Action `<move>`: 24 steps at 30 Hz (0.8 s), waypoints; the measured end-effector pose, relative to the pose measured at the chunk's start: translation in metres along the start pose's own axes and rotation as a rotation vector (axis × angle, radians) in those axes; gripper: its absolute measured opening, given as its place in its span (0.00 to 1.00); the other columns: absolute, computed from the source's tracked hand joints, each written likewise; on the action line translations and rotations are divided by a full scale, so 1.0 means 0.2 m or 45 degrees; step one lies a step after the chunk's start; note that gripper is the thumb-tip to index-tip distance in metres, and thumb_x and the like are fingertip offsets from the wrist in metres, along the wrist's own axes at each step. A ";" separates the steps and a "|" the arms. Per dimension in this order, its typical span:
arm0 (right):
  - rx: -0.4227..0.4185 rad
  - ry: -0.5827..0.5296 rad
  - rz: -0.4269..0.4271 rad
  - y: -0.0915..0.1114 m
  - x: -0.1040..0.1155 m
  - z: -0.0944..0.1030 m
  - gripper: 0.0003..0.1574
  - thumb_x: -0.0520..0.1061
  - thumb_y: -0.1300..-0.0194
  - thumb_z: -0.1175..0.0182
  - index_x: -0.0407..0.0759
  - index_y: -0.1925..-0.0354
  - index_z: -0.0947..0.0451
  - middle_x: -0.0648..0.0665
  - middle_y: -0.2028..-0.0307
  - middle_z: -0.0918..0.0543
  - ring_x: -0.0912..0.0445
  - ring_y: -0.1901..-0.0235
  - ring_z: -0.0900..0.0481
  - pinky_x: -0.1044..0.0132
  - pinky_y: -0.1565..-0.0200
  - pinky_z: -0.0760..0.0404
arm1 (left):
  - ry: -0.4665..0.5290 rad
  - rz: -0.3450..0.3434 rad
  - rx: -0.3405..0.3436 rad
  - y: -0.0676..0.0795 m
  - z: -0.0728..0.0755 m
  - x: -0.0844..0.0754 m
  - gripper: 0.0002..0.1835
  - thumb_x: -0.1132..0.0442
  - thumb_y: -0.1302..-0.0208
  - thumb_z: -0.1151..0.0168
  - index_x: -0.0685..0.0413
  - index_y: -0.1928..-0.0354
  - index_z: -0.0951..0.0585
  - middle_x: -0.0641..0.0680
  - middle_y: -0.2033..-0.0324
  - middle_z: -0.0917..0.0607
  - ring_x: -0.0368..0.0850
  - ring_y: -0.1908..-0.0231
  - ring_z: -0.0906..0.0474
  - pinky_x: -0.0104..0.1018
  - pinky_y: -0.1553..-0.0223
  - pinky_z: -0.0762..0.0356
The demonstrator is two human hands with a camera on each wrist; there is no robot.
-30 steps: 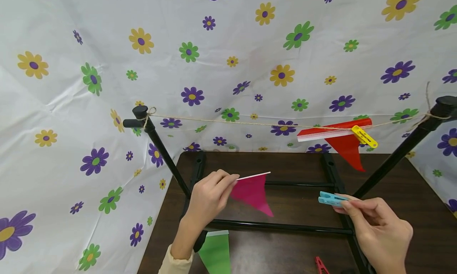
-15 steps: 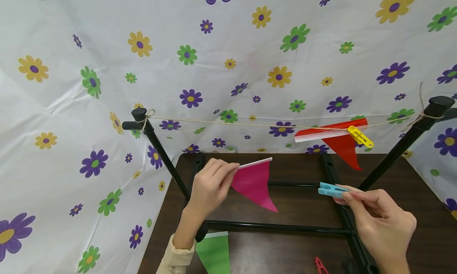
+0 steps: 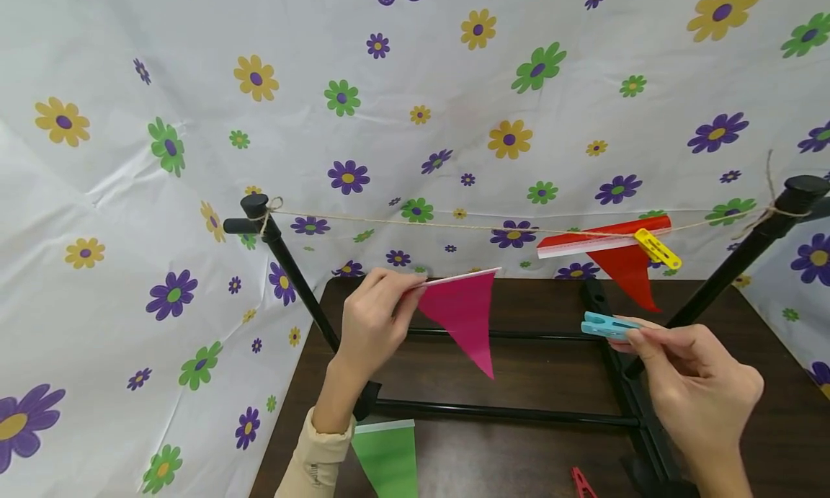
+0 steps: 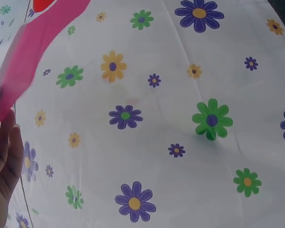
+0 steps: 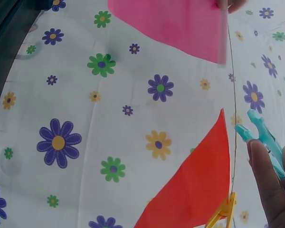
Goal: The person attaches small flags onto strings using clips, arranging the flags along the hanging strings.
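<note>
Plainly, the person's left hand point(image 3: 377, 319) pinches the pink pennant point(image 3: 465, 316) by one end of its white top edge, forearm slanting upward, the pennant hanging to that hand's right. Fingers pointing inward, the right hand point(image 3: 705, 386) squeezes a blue clothespin point(image 3: 606, 326), prongs spread. The string point(image 3: 415, 223) runs beyond both hands; a red pennant point(image 3: 625, 271) hangs ahead of the right.

Pink pennant point(image 3: 463, 313), corner hidden by left hand point(image 3: 375, 319)

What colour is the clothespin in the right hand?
Light blue; the clothespin shows best in the head view.
</note>
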State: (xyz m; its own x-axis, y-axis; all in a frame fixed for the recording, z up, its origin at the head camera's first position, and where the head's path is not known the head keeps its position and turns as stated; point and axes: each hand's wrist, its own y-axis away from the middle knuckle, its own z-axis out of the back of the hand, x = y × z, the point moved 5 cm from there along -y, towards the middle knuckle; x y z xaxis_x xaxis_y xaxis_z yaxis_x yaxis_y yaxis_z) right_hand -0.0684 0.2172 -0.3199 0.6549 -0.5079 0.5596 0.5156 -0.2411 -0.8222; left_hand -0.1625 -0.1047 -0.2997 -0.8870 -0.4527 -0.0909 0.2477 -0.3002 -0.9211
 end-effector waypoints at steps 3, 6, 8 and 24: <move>-0.003 -0.019 0.026 -0.04 0.01 -0.01 0.31 0.45 0.34 0.29 0.12 0.64 0.24 0.56 0.55 0.12 0.72 0.62 0.14 0.81 0.65 0.23 | 0.037 0.007 -0.029 -0.04 0.00 0.02 0.09 0.74 0.41 0.26 0.63 0.59 0.15 0.57 0.66 0.11 0.51 0.67 0.19 0.39 0.69 0.18; -0.005 -0.013 0.051 -0.07 0.01 -0.02 0.36 0.51 0.34 0.29 0.12 0.64 0.23 0.57 0.55 0.13 0.72 0.62 0.14 0.82 0.65 0.24 | 0.080 0.014 -0.048 -0.07 0.00 0.04 0.09 0.74 0.42 0.25 0.63 0.60 0.15 0.58 0.67 0.12 0.51 0.68 0.19 0.39 0.72 0.21; -0.007 -0.024 0.068 -0.09 0.02 -0.03 0.38 0.53 0.34 0.30 0.12 0.65 0.24 0.56 0.55 0.13 0.72 0.62 0.14 0.82 0.66 0.24 | 0.098 0.009 -0.061 -0.08 0.00 0.04 0.08 0.72 0.40 0.26 0.63 0.60 0.15 0.58 0.67 0.13 0.51 0.69 0.19 0.39 0.72 0.21; -0.028 0.050 0.117 -0.18 0.03 -0.07 0.32 0.48 0.32 0.29 0.14 0.64 0.23 0.57 0.55 0.14 0.74 0.61 0.15 0.83 0.65 0.26 | 0.157 0.082 -0.073 -0.13 0.02 0.08 0.11 0.78 0.44 0.26 0.65 0.59 0.15 0.59 0.68 0.12 0.46 0.76 0.24 0.35 0.76 0.28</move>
State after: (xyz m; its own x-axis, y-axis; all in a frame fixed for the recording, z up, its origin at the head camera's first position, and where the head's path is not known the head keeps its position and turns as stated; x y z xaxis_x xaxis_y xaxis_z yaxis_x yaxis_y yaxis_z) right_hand -0.0908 0.2119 -0.2877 0.6764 -0.5608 0.4775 0.4416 -0.2100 -0.8723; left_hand -0.1803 -0.1080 -0.2758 -0.9120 -0.3619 -0.1933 0.2863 -0.2239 -0.9316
